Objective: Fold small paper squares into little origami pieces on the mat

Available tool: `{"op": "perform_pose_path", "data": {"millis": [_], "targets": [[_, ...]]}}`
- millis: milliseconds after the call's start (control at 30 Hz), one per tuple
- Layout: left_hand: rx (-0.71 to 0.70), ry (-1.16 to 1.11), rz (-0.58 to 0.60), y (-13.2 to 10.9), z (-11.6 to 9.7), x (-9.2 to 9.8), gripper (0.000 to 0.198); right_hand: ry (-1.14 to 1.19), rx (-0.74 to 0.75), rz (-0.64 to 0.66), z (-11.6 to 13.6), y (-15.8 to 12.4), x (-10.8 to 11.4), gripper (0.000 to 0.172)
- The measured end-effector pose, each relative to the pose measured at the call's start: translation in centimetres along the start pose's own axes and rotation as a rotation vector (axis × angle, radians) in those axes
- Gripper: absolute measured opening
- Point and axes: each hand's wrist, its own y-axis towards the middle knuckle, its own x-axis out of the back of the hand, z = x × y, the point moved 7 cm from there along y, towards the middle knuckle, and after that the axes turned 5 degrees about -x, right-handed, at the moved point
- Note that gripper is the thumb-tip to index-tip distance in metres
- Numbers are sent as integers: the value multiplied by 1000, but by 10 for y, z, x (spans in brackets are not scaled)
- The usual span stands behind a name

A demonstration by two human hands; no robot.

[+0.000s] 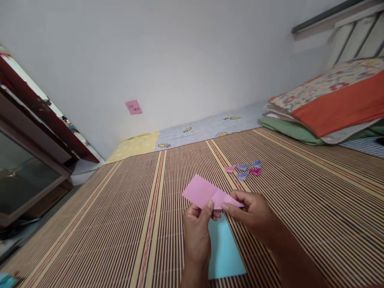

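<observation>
A pink sheet of paper (pixel 200 191) is held up between both hands, folded so that its right end narrows to a point. My left hand (pixel 198 230) grips its lower edge with the thumb on top. My right hand (pixel 253 210) pinches the pointed right end between thumb and fingers. Beneath the hands, a light blue sheet of paper (pixel 226 252) lies flat on the striped mat (pixel 126 224). Beyond the right hand sit several small folded paper pieces (pixel 242 176), in pink, magenta and bluish purple.
Folded bedding with an orange band (pixel 345 104) is piled at the right. A pink note (pixel 133 107) sticks to the white wall (pixel 192 60). Patterned cloth (pixel 195 130) runs along the mat's far edge. A glass-fronted cabinet (pixel 24 172) stands at the left.
</observation>
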Motion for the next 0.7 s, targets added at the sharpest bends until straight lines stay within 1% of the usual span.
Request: {"op": "perform_pose_path", "data": {"millis": [100, 200, 300, 433, 600, 700], "targets": [[17, -24, -40, 0, 1, -1, 29, -80, 13, -23, 3, 0, 0, 24], [30, -63, -81, 0, 2, -2, 31, -172, 40, -28, 7, -1, -2, 27], [33, -132, -121, -1, 1, -2, 32, -203, 59, -22, 11, 0, -5, 29], [69, -277, -142, -2, 3, -2, 30, -176, 33, -10, 7, 2, -7, 30], [44, -289, -170, 1, 1, 2, 29, -94, -27, 0, -3, 2, -7, 31], [42, -303, -192, 2, 1, 4, 29, -50, -13, -19, -3, 2, -7, 29]]}}
